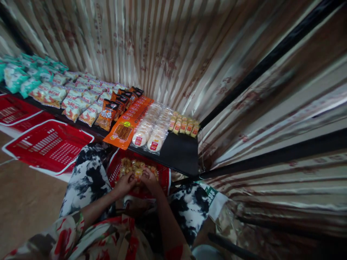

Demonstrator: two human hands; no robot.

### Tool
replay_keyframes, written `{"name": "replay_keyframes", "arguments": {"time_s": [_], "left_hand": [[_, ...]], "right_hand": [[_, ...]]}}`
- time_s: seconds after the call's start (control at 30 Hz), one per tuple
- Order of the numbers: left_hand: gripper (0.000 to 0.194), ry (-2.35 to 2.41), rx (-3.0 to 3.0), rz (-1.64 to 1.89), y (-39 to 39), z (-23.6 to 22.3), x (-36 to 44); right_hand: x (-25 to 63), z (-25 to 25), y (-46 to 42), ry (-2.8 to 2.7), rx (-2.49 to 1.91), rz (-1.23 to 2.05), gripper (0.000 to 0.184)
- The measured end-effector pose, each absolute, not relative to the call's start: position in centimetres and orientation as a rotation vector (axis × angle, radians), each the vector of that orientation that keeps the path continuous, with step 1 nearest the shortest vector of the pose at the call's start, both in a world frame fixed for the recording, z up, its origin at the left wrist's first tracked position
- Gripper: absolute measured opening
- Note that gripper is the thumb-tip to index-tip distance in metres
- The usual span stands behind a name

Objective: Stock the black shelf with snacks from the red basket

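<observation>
Over a red plastic basket (166, 177) between my knees, my left hand (127, 182) and my right hand (149, 179) meet with fingers closed. Between them is a small yellow-wrapped snack packet (138, 172), gripped from both sides. More yellow packets (126, 164) of the same look lie loose in the basket beneath. Just beyond, a black shelf (179, 151) carries a short row of similar yellow packets (183, 125) standing at its right end. Left of that row lie clear packs of round white crackers (154, 142).
An orange snack bag (123, 133), orange-black bags (108, 113), white chip bags (73, 104) and teal bags (16, 77) fill the shelf leftward. Another red basket (51, 144) sits at my left. Striped curtain (162, 47) and dark poles (260, 72) bound the back and right.
</observation>
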State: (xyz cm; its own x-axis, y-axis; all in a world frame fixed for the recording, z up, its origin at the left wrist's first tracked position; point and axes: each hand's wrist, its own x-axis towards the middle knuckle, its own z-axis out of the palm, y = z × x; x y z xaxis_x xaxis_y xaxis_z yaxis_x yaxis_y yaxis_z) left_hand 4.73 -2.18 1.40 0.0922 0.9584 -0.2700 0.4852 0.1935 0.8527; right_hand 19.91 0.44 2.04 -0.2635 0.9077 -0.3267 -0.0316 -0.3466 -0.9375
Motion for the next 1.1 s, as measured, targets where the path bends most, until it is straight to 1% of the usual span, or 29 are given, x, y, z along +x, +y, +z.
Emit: {"name": "replay_keyframes", "arguments": {"time_s": [0.1,0.23,0.4,0.67,0.8,0.97,1.1], "left_hand": [[0.027,1.499,1.477,0.652,-1.8,2.3,5.2],[0.031,1.422,1.512,0.691,-1.2,3.5,6.3],[0.027,1.391,1.593,0.76,0.2,6.0,8.3],[0.023,1.339,1.665,0.974,3.9,10.2,13.3],[0.022,1.347,1.666,1.029,6.2,11.5,16.1],[0.03,1.277,1.506,1.051,8.8,13.0,19.5],[0.027,1.277,1.476,1.017,10.8,14.0,21.5]], "right_hand": [[20.4,3.1,0.4,-1.215,-1.217,1.636,0.029],[21.4,5.1,0.1,-1.218,-1.167,1.617,0.03],[23.3,7.1,0.2,-1.204,-1.133,1.495,0.029],[27.1,8.5,3.1,-1.04,-1.208,1.106,0.045],[29.4,9.7,5.6,-1.106,-1.261,0.973,0.042],[31.6,10.8,9.0,-1.177,-1.361,0.703,0.033],[32.4,10.8,11.8,-1.179,-1.415,0.6,0.034]]}}
